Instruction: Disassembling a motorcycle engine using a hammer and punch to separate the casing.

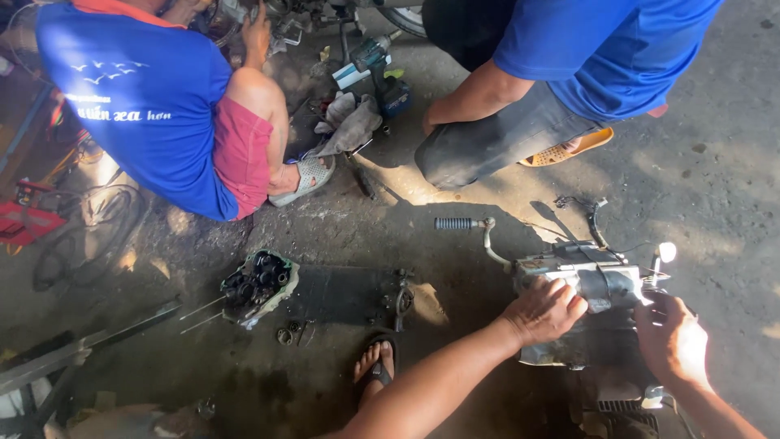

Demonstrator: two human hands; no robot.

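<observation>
A grey metal motorcycle engine block (597, 280) stands on the concrete floor at the lower right, with a kick lever (465, 224) sticking out to its left. My left hand (543, 310) rests on the block's near left side, fingers curled against the casing. My right hand (671, 337) is at the block's right side, closed around a thin tool or part whose bright tip (666, 252) catches the sun. My foot in a dark sandal (375, 366) is planted left of my arm.
Two other people in blue shirts crouch at the top: one at the left (154, 97), one at the right (561, 73). A tray of small dark parts (258, 284), a cordless drill (382, 69), rags (349, 122) and loose bolts lie on the floor between us.
</observation>
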